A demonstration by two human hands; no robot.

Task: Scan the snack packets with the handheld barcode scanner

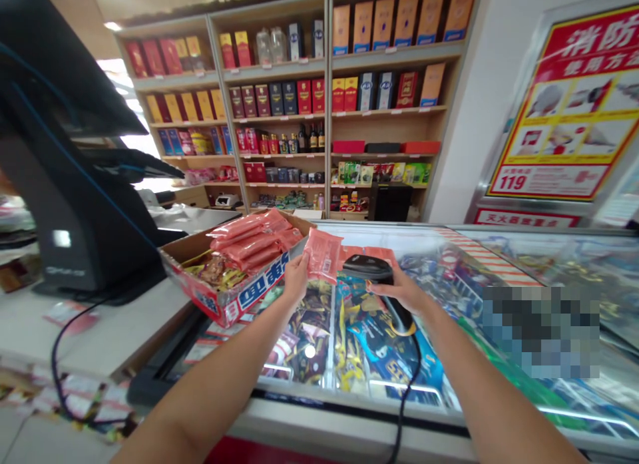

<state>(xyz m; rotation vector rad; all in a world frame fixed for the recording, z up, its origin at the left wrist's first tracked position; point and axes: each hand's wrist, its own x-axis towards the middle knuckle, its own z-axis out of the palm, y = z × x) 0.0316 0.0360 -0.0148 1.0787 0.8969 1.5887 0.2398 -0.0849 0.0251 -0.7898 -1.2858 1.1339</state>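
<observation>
Where the back wall fills the upper middle of the frame, shelving (327, 84): wooden bays packed with boxed goods and bottles, well behind both hands.
Freezer (319, 411): a glass-topped chest across the lower middle and right, with wrapped goods visible under the glass. Both forearms reach out over it.
Terminal (74, 204): a black screen on a stand at the left of the frame, well apart from the hands.
Poster (569, 111): red and yellow, at the upper right, leaning behind the freezer.
Counter (100, 337): pale, at the lower left. It bears the terminal, and its right edge meets the freezer.
Box (234, 301): open cardboard, left of centre, with its corner jutting over the glass. It holds stacked pink packs (254, 237) and stands just left of the left hand.
Cable (404, 397): black, dropping from the scanner across the freezer's near edge.
Scanner (374, 269): black, at centre, with its head turned left, just beside the pink packet. Whether they touch cannot be told.
Pink packet (323, 254): upright at centre, above the glass, between box and scanner.
Left hand (296, 277): raised, its fingers pinching the packet's lower left edge.
Right hand (399, 289): wrapped closed round the scanner's handle, wrist level.
Open room: above the glass, right of the right hand.
</observation>
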